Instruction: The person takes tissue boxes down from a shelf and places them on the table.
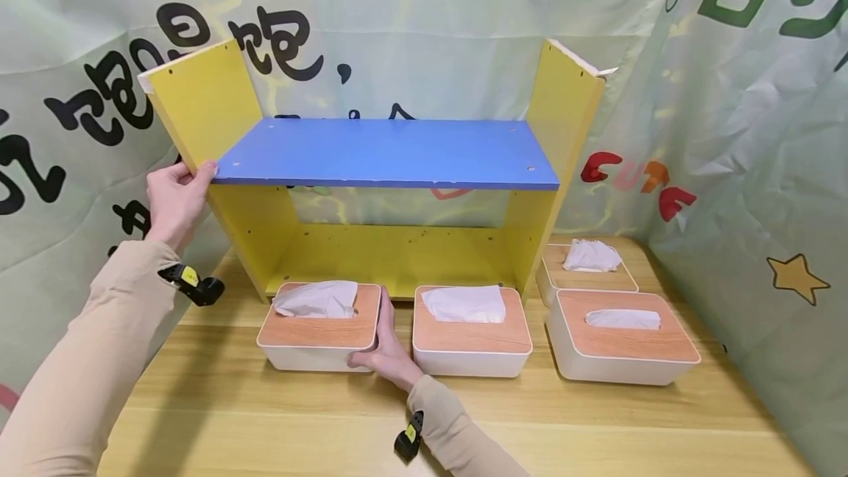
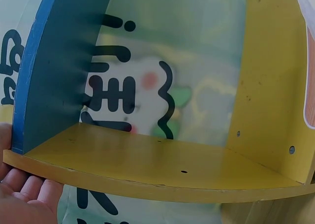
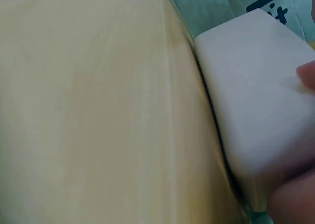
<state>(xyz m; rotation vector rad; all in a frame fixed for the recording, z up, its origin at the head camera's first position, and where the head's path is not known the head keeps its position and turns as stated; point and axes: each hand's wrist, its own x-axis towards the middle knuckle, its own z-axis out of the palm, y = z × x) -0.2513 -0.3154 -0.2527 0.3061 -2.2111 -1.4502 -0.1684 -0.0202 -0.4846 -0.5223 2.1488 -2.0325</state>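
Note:
A small yellow shelf unit with a blue middle board stands against the cloth backdrop. My left hand grips the front edge of its left yellow side panel, with the thumb by the blue board's end. In the left wrist view, fingers curl under that panel. In front of the shelf sits a white tissue box with a wood-look lid and a tissue sticking out. My right hand holds this box at its right end, thumb on the front face and fingers along the side.
A second tissue box stands just right of my right hand. Two more, a front one and a back one, stand at the right by the cloth. All rest on a wooden table.

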